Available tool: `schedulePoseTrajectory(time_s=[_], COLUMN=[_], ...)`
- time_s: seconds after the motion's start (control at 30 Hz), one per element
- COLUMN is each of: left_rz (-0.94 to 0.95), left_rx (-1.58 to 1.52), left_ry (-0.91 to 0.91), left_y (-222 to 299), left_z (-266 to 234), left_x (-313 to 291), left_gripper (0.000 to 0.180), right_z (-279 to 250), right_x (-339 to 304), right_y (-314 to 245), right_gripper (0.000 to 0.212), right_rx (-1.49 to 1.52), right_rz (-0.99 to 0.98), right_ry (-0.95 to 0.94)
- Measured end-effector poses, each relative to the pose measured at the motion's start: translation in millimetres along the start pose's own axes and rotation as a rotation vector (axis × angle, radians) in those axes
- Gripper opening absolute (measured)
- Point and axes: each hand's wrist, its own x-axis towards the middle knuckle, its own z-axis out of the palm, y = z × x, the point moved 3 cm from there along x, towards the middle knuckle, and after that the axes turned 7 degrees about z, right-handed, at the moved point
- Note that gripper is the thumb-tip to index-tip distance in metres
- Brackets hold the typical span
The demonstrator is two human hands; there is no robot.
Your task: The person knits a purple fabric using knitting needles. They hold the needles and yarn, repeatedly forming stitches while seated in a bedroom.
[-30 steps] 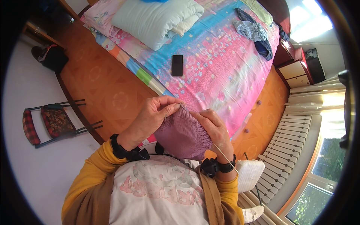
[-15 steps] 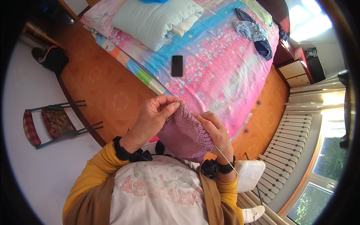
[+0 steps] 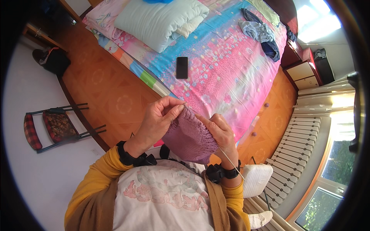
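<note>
Here we are at the middle of it: a lilac knitted piece (image 3: 189,136) hangs between two bare hands, in front of the wearer's pale printed shirt (image 3: 162,192). From the knitting, the left hand (image 3: 161,117) sits at ten o'clock, thumb and forefinger pinched together on the work's top corner. Over at two to three o'clock comes the right hand (image 3: 217,131), curled round the ribbed edge, forefinger laid along it toward that same corner. A pale, slim knitting needle (image 3: 232,163) runs out beneath that palm toward five o'clock, crossing the wrist; how the fingers grip it is hidden. Stitches at the pinched corner are too small to read.

Up at twelve, a black smartphone (image 3: 182,67) lies flat on the pink and blue flowered bed (image 3: 231,84). A folded pale quilt (image 3: 154,23) fills eleven to twelve, and crumpled clothes (image 3: 262,36) lie at one. Swing round: a little purple ball (image 3: 266,105) on the floor (image 3: 277,92) just past two, another purple ball (image 3: 253,134) at three. The white radiator (image 3: 291,161) stands between three and four. And over at nine, a folding chair (image 3: 58,126) with a dark flowered seat!
</note>
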Motion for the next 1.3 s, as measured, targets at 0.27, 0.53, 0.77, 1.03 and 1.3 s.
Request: schedulePoseTrajectory(time_s=[0.27, 0.53, 0.77, 1.03, 1.3], left_rz=[-0.043, -0.225, -0.281, -0.244, -0.006], left_rx=[-0.032, -0.002, 0.083, 0.001, -0.101], left_ry=[0.016, -0.171, -0.209, -0.183, 0.033], left_y=[-3, 10, 12, 2, 1], left_z=[1, -8, 1, 2, -4], left_x=[-5, -4, -8, -12, -3], left_gripper=[0.011, 0.018, 0.013, 0.014, 0.02], right_z=[6, -12, 4, 7, 5], right_x=[7, 11, 23, 18, 10], right_y=[-13, -11, -3, 3, -8], right_gripper=[0.049, 0.046, 0.048, 0.04, 0.044], right_rx=[-0.144, -0.144, 0.071, -0.009, -0.134], right_rz=[-0.027, -0.01, 0.188, 0.033, -0.169], right_ry=[-0.011, 0.018, -0.076, -0.027, 0.08])
